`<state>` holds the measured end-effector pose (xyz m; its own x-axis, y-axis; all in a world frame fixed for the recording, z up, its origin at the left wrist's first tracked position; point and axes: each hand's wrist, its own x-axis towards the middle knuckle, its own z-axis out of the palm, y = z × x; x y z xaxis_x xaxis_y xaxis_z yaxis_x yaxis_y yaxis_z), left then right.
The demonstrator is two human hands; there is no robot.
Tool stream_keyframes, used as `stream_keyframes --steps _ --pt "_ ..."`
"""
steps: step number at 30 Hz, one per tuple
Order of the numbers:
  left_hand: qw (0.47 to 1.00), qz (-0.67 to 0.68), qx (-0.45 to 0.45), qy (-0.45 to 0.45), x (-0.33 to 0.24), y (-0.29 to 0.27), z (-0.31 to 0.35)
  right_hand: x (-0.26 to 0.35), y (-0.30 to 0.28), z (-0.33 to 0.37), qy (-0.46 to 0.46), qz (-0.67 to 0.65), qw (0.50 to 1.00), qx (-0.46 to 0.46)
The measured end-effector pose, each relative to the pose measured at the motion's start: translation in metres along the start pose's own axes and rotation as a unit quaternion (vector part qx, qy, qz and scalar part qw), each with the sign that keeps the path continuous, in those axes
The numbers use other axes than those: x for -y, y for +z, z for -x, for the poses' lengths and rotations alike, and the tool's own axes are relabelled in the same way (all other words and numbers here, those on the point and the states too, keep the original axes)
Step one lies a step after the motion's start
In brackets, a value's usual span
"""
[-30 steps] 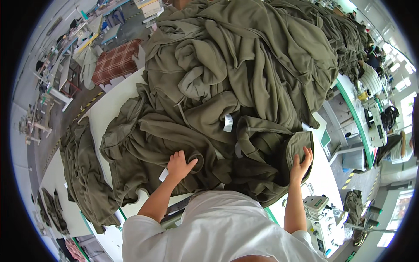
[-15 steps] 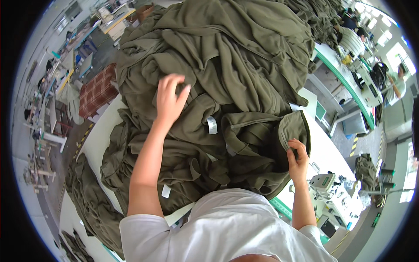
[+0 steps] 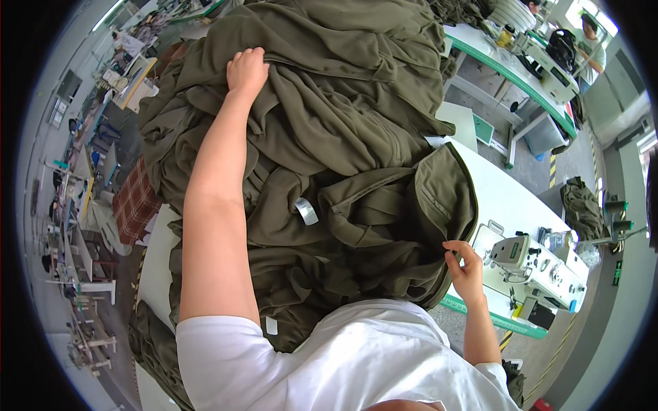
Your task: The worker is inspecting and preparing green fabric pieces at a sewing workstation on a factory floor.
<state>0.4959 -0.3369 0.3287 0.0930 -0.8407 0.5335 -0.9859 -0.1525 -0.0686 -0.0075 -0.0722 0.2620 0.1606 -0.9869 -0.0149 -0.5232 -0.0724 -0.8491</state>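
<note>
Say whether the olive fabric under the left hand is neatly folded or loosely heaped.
Loosely heaped: the olive fabric lies in irregular, overlapping creases beneath the left hand.

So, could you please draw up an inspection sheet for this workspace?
Surface: white tabletop, largely covered, bare at right.
Job's things: large heap of olive garments; nearer olive garment; two white labels showing.
Clutter: bundled olive cloth beyond the sewing machine.
Hands: left hand on the heap, fingers curled; right hand pinching the nearer garment's edge.
Cables: none clearly distinguishable.
Surroundings: plaid-covered block at left; another workbench and a person at upper right.
</note>
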Motion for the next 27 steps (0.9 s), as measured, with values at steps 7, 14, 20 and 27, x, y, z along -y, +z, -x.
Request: stream_keyframes --steps 7,14,20,27 --pt "0.991 0.133 0.033 0.005 -0.003 -0.045 -0.007 0.004 0.001 -0.007 -0.04 -0.007 0.999 -0.009" --pt "0.844 0.516 0.136 0.056 -0.048 -0.22 0.049 0.046 0.015 -0.042 -0.165 -0.043 0.985 0.015" --pt "0.698 0.669 0.254 -0.035 -0.085 -0.305 0.131 0.128 0.04 -0.063 -0.41 -0.095 0.904 -0.078" --pt "0.669 0.689 0.256 -0.109 -0.11 -0.319 0.159 0.158 0.078 -0.063 -0.433 -0.061 0.897 -0.063"
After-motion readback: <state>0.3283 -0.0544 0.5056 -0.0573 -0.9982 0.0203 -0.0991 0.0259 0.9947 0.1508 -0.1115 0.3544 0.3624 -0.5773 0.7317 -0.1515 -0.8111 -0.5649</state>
